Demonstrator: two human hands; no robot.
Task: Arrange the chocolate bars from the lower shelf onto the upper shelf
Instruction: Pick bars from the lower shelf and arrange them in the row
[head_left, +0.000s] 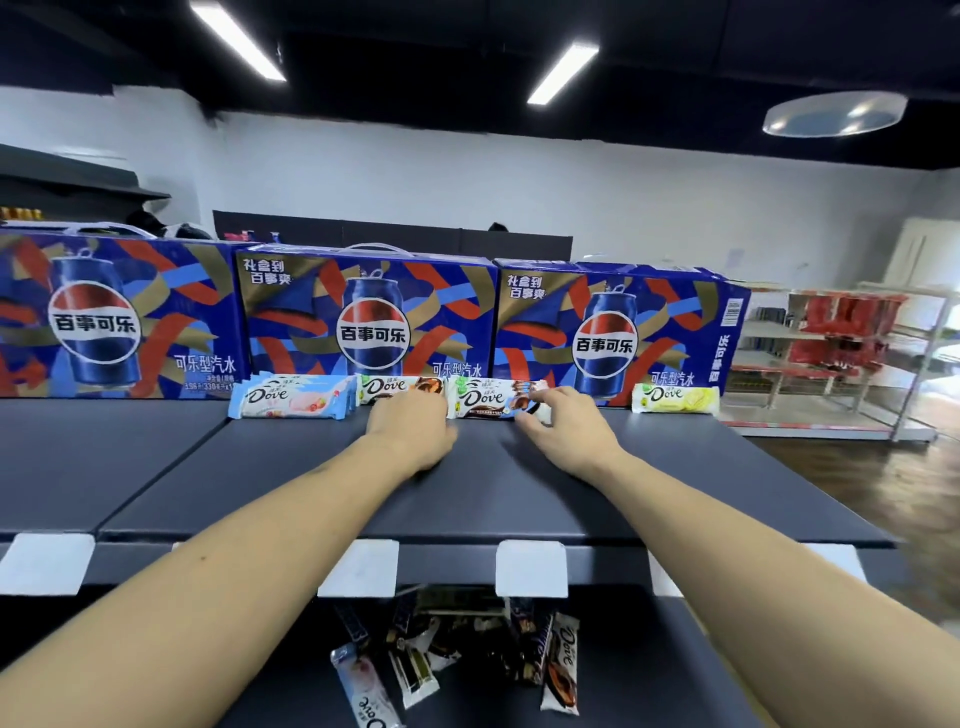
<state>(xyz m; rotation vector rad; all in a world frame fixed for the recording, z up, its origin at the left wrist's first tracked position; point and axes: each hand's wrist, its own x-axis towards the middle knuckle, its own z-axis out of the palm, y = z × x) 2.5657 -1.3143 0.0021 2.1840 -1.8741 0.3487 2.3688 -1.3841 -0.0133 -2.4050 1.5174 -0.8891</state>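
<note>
Dove chocolate bars stand in a row at the back of the dark upper shelf (493, 493): a pale blue stack (291, 397), a brown-and-white bar (400, 388), a dark-and-blue bar (493, 397) and a yellow bar (675, 400). My left hand (410, 431) rests on the shelf with its fingertips at the brown-and-white bar. My right hand (566, 426) pinches the right end of the dark-and-blue bar between thumb and fingers. On the lower shelf (649, 665) lies a loose heap of several bars (467, 644), partly hidden by the upper shelf's front edge.
Three large blue Pepsi cartons (369, 317) stand behind the bars along the back of the upper shelf. White price-tag holders (530, 569) hang on its front edge. A metal rack with red goods (841, 332) stands at the far right.
</note>
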